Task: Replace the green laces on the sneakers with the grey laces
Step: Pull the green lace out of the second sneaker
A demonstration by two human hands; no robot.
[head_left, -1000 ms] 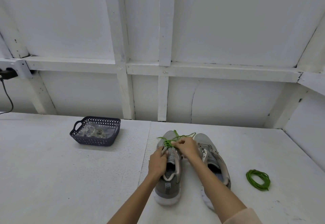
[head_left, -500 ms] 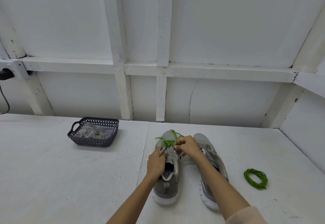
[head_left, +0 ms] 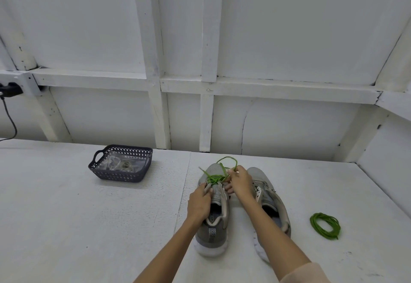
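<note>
Two grey sneakers stand side by side on the white table, heels toward me. The left sneaker (head_left: 212,231) still carries a green lace (head_left: 213,178) across its front eyelets, with loose loops over the toe. My left hand (head_left: 199,202) grips the left side of this shoe's upper near the tongue. My right hand (head_left: 239,182) pinches a strand of the green lace just right of the eyelets. The right sneaker (head_left: 266,196) has no lace and is partly hidden by my right forearm. A coiled green lace (head_left: 325,225) lies on the table to the right.
A dark perforated basket (head_left: 121,171) at the back left holds a clear bag with greyish laces (head_left: 124,164). A white framed wall runs behind the table, and a side wall closes the right. A black cable (head_left: 10,118) hangs at far left.
My right hand has drawn the green lace up and to the right, and a bigger loop now stands over the toe. My left hand stays on the left sneaker.
</note>
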